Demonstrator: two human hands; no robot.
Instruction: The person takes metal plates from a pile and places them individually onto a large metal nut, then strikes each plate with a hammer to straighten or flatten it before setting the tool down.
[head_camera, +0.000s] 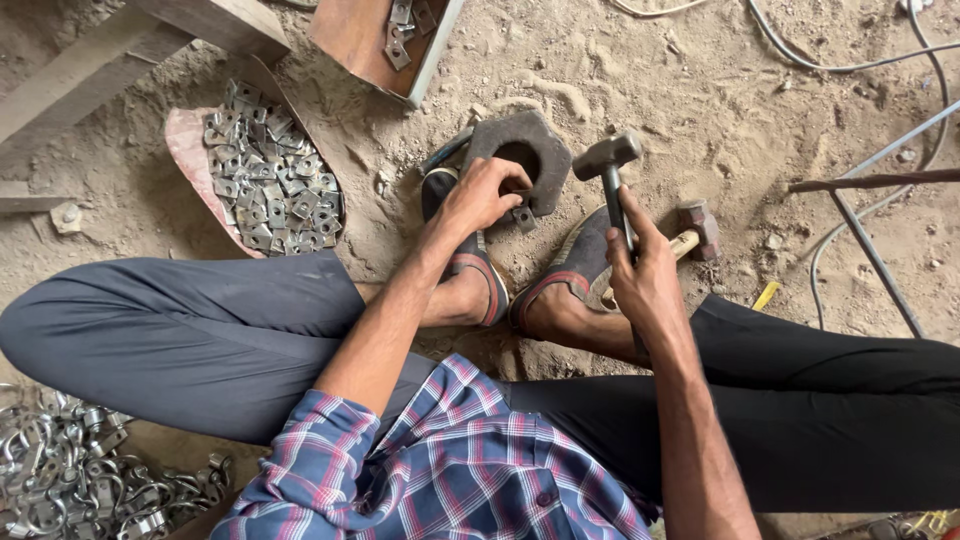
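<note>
Nearest the camera: plaid shirt (470, 470) and dark trousers (200, 330), person sitting on sandy ground (700, 90), legs folded, feet in slip-on shoes together in front. Heap of bent metal clips (70, 480) at bottom left, by the left knee.

Right hand (645, 275) clamped round the handle of a hammer (612, 175). Handle's long axis runs nearly straight away from the body; steel head up at the far end, raised, just right of the block and a bit beyond the left hand's fingers. A 2nd hammer (695, 228) w/ wooden handle lies on the ground just right of the right hand, untouched.

Left hand (482, 195) closed, fingers pinching a small plate (524, 218) against the near edge of the block (522, 160), a dark heavy piece w/ a round hole, resting just beyond the left shoe. Left hand touches plate and block; hammer head is apart from both, up and to the right.

Further out: pile of flat plates (272, 180) on a reddish tray to the left, rusty box (372, 40) w/ a few more plates at top, cables (860, 60) and a rod (875, 182) at far right.
</note>
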